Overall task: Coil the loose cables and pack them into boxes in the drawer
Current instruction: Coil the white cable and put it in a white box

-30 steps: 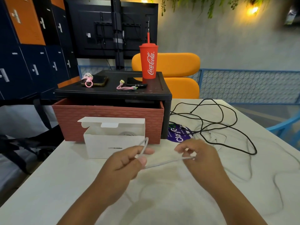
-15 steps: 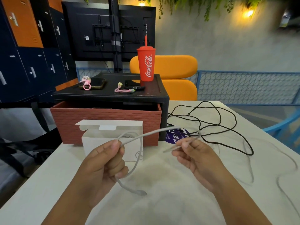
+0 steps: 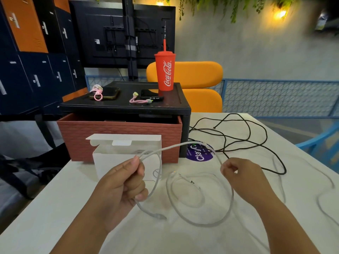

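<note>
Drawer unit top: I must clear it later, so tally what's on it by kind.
Red Coca-Cola cup: 1
Phones: 2
Pink cords: 2
Small black item, unclear: 1
Total: 6

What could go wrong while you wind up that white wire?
The white cable loops loosely between the left hand and right hand; it may spring open if a grip slips. Its trailing part lies near the black cable and could snag. The open white box might tip if bumped.
</note>
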`<action>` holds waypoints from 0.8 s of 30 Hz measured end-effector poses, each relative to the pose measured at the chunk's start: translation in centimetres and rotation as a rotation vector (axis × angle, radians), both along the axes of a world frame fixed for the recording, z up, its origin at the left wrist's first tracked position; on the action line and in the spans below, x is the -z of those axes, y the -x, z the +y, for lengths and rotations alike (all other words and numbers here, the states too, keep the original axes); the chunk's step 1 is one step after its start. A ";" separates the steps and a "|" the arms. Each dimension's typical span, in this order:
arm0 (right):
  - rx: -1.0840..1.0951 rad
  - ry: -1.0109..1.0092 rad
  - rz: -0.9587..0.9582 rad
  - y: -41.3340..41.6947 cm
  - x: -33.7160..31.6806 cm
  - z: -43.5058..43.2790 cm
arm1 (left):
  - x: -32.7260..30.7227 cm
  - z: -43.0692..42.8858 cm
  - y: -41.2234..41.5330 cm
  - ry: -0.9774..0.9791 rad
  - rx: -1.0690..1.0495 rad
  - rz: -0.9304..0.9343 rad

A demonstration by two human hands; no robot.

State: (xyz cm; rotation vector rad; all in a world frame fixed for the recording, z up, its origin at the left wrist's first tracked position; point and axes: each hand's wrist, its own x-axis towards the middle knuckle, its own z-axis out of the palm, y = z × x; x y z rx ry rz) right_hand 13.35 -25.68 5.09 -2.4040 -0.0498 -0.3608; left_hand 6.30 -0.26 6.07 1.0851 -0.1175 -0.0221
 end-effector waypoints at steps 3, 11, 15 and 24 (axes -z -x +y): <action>0.000 -0.086 -0.022 -0.3 0.1 0.0 | 0.1 0.2 -0.1 0.025 0.031 0.014; -0.235 -1.322 -0.446 1.1 -3.0 -1.1 | 0.5 -0.3 -0.2 0.041 0.126 0.025; -0.153 -1.253 -0.671 1.1 -2.9 -1.6 | 1.2 -0.7 -0.6 0.030 0.111 -0.015; 0.252 -0.338 -0.476 -1.3 -0.4 -3.9 | 0.9 -0.5 -0.5 0.065 0.138 -0.015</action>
